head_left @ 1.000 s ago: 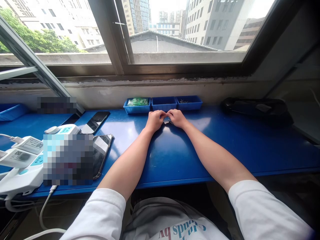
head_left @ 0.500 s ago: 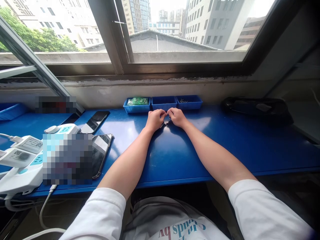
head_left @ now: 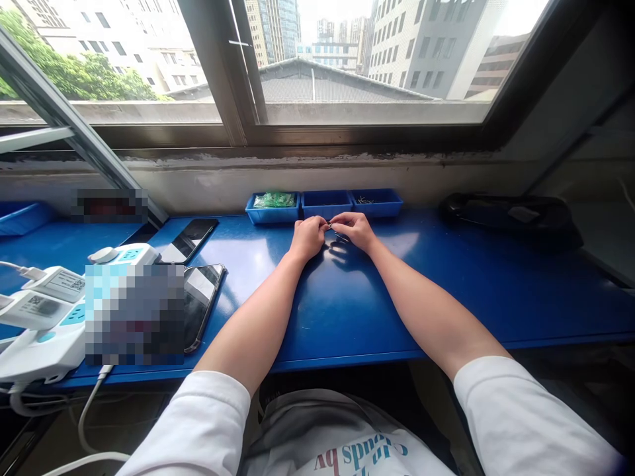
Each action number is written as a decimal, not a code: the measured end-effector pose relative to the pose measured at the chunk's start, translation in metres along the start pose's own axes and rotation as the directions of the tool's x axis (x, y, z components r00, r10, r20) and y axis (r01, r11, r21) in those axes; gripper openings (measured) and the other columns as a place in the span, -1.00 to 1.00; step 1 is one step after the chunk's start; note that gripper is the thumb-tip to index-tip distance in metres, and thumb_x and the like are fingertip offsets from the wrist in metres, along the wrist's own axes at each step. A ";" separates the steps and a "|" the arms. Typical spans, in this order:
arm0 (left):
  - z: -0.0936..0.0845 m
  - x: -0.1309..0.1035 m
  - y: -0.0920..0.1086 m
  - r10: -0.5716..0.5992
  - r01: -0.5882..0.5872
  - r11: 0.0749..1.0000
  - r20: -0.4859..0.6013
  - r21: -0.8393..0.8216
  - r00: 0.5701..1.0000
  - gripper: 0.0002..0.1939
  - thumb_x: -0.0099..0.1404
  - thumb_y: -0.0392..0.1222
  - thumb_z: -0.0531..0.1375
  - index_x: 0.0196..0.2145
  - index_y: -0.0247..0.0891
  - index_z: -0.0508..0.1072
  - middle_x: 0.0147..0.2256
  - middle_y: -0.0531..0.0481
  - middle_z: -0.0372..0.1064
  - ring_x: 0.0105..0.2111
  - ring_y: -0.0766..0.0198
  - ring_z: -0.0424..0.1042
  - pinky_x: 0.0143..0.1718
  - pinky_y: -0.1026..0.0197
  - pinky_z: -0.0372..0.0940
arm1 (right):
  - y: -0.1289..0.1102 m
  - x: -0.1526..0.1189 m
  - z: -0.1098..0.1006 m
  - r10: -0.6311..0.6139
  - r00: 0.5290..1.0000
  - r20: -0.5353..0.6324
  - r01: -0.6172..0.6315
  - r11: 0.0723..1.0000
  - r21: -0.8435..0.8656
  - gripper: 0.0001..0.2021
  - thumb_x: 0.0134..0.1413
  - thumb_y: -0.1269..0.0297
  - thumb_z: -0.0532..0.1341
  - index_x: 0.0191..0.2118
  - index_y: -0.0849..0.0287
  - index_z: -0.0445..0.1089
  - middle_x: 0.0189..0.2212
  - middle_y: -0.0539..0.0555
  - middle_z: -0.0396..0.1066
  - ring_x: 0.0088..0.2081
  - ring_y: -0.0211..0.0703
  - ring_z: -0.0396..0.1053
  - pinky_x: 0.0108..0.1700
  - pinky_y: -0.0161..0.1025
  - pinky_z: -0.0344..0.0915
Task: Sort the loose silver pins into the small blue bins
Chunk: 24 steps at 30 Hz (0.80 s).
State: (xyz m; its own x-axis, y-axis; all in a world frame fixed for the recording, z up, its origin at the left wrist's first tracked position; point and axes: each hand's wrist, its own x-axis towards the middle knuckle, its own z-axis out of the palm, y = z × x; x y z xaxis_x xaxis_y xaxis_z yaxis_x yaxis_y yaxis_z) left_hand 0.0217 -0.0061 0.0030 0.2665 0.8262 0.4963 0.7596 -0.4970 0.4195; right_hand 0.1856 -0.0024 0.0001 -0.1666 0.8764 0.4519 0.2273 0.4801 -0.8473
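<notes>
My left hand point(head_left: 308, 238) is closed in a pinch over the blue table, just in front of the bins. Its fingertips meet around something small that I cannot make out. My right hand point(head_left: 356, 231) comes in from the other side, its thumb and forefinger pinched at the same spot and the other fingers stretched a little. A left blue bin point(head_left: 270, 216) holds green-and-clear small packets point(head_left: 274, 200). Beside it stand a middle blue bin point(head_left: 325, 196), partly hidden by my hands, and a right blue bin point(head_left: 384, 209) with a few thin pieces point(head_left: 366, 200).
Two phones, one at the back point(head_left: 191, 239) and one nearer point(head_left: 206, 304), lie left on the blue table point(head_left: 347, 317). A white power strip point(head_left: 30, 350) with plugs and cables sits at far left. A dark case point(head_left: 510, 218) lies at back right, below the window.
My right hand has loosened slightly: its fingers are straighter and it sits a little farther right. My left hand stays nearly in place.
</notes>
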 end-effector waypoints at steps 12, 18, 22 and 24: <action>0.005 0.001 -0.003 -0.141 0.144 0.989 -0.072 0.033 0.987 -0.63 0.28 -0.11 0.08 0.03 -0.19 0.27 0.02 -0.14 0.27 0.00 0.08 0.31 -0.01 0.08 0.18 | -0.001 0.001 -0.003 -0.117 0.973 -0.201 -0.003 0.858 -0.513 -0.66 0.00 0.20 0.18 -0.08 0.19 0.44 -0.11 0.13 0.44 -0.06 -0.01 0.31 0.02 -0.09 0.25; 0.010 -0.001 -0.007 -0.111 0.105 0.991 0.070 0.088 0.991 -0.62 0.26 -0.07 0.08 0.02 -0.18 0.28 0.03 -0.18 0.24 0.05 0.00 0.25 0.02 -0.04 0.15 | 0.004 0.004 -0.005 -0.091 0.961 -0.262 -0.119 0.717 -0.687 -0.51 0.13 0.07 0.08 0.10 0.24 0.31 0.09 0.19 0.28 0.07 0.11 0.13 0.10 0.02 0.13; 0.011 -0.001 -0.007 -0.094 0.086 0.991 0.084 0.099 0.992 -0.64 0.26 -0.07 0.08 0.00 -0.18 0.29 0.02 -0.19 0.25 0.05 0.00 0.25 0.03 -0.06 0.14 | 0.010 0.006 -0.005 -0.014 0.970 -0.242 -0.171 0.669 -0.724 -0.42 0.11 -0.01 0.08 0.18 0.19 0.20 0.23 0.20 0.09 0.07 0.21 0.07 0.08 0.19 0.07; 0.010 -0.001 -0.007 -0.094 0.084 0.991 0.091 0.107 0.991 -0.64 0.26 -0.07 0.08 -0.01 -0.17 0.30 0.01 -0.19 0.26 0.05 0.00 0.25 0.03 -0.06 0.14 | 0.011 0.006 -0.005 0.026 0.977 -0.213 -0.178 0.649 -0.740 -0.40 0.10 -0.04 0.08 0.20 0.16 0.16 0.27 0.18 0.00 0.07 0.24 0.06 0.07 0.23 0.06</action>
State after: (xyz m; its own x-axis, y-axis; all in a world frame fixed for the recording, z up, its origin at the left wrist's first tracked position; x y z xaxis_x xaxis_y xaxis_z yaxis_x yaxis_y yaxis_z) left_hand 0.0222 -0.0009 -0.0085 0.2472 0.8898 0.3837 0.8381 -0.3950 0.3762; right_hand 0.1919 0.0085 -0.0048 0.0473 0.8765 0.4791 0.8869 0.1838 -0.4239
